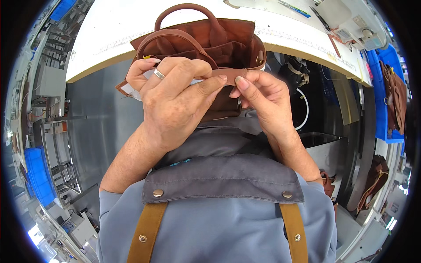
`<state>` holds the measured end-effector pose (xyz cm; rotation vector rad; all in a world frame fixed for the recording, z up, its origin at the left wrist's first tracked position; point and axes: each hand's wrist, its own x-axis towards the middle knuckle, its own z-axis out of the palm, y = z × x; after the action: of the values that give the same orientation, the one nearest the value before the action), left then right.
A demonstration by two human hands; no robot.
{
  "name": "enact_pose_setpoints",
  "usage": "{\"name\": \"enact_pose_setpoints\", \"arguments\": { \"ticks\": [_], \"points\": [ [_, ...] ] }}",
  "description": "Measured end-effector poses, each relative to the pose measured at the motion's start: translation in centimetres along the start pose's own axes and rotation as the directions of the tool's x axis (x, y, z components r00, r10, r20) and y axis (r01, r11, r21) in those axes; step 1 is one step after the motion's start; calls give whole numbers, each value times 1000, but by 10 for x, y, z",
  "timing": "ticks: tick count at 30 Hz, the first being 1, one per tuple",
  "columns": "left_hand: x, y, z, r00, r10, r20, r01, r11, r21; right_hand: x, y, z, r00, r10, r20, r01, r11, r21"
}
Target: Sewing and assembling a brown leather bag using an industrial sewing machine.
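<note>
A brown handbag (247,31) with two rounded handles rests at the table's near edge, its opening facing up. In front of it, a flat brown strap (233,74) stretches between my two hands. My left hand (173,94), with a ring on one finger, is closed on the strap, thumb near its middle; its other fingers lie against the bag's front left. The thumb and fingers of my right hand (268,93) pinch the strap near its right end. White material (130,90) shows at the bag's lower left corner. My hands hide much of the bag's front.
The white table (109,26) carries ruler-like markings and blue-handled tools (294,8). A pale machine (362,30) stands at the far right. Beyond it, a blue crate (382,127) holds brown pieces. Under the table hangs a curved white tube (305,109). A blue bin (38,175) stands at left.
</note>
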<state>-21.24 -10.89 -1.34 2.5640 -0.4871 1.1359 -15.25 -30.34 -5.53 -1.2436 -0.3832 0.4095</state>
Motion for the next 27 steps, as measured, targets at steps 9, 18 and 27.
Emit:
{"name": "enact_pose_setpoints", "arguments": {
  "ticks": [9, 18, 27],
  "points": [
    [11, 0, -4, 960, 248, 127, -273, 929, 249, 2, -5, -1, 998, 0, 55, 0, 1000, 10],
    [11, -1, 7, 942, 312, 123, -335, 894, 297, 1, -2, -2, 998, -11, 67, 9, 999, 32],
    [18, -16, 3, 968, 77, 239, -35, 984, -172, 2, 3, 0, 999, -19, 37, 22, 996, -89]
  ]
}}
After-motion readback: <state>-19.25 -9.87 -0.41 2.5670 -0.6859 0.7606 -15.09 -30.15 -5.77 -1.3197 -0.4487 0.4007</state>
